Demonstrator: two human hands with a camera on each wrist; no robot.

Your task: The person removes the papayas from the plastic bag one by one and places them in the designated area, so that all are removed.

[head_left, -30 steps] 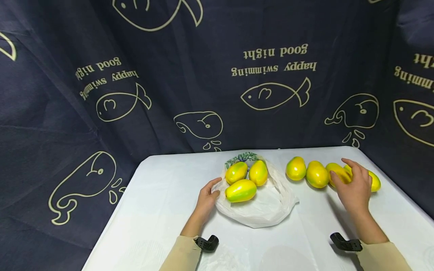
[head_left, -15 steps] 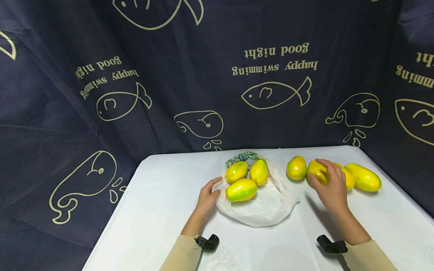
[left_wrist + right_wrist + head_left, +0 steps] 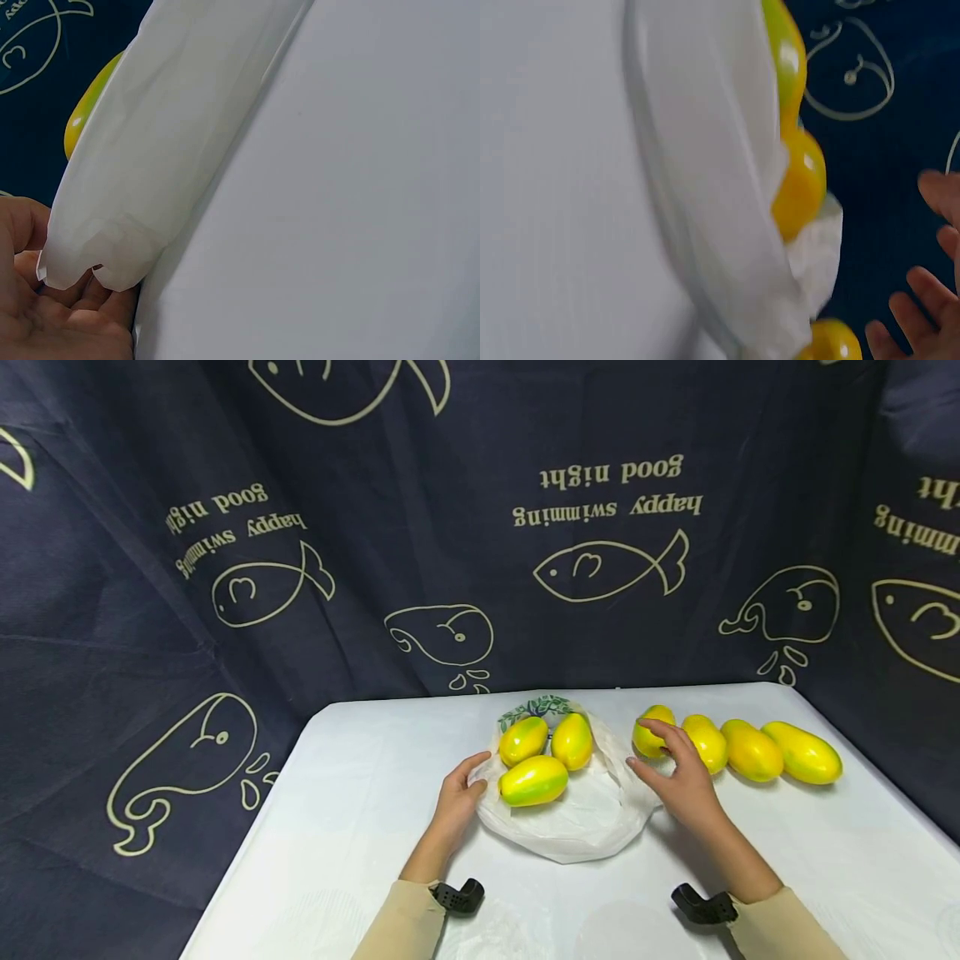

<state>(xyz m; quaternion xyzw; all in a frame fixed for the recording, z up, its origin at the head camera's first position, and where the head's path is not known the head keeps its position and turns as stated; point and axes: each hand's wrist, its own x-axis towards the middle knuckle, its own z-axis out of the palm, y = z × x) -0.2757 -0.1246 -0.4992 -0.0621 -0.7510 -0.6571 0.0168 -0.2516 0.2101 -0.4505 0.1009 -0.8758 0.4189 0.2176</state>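
A white plastic bag (image 3: 564,846) stands with its mouth rolled open at mid-table. Three glossy yellow-green mangoes (image 3: 533,782) lie inside it. At the bag's left side my left hand (image 3: 456,792) holds the rim; in the left wrist view the bag's edge (image 3: 112,251) runs between thumb and fingers. My right hand (image 3: 688,787) is at the bag's right side with thumb and fingers spread and nothing in its grasp. It partly covers the leftmost mango (image 3: 651,739) of the row outside the bag. In the right wrist view, its fingers (image 3: 922,296) are spread apart from the bag (image 3: 705,172).
Right of the bag, several more mangoes (image 3: 752,752) form a row on the white table (image 3: 390,752). A dark blue curtain (image 3: 450,485) with fish and whale drawings hangs behind the table. Each wrist wears a black band (image 3: 459,897).
My right hand has moved left from over the right end of the mango row to the bag's right side, uncovering the mangoes there. My left hand and the bag have stayed in place.
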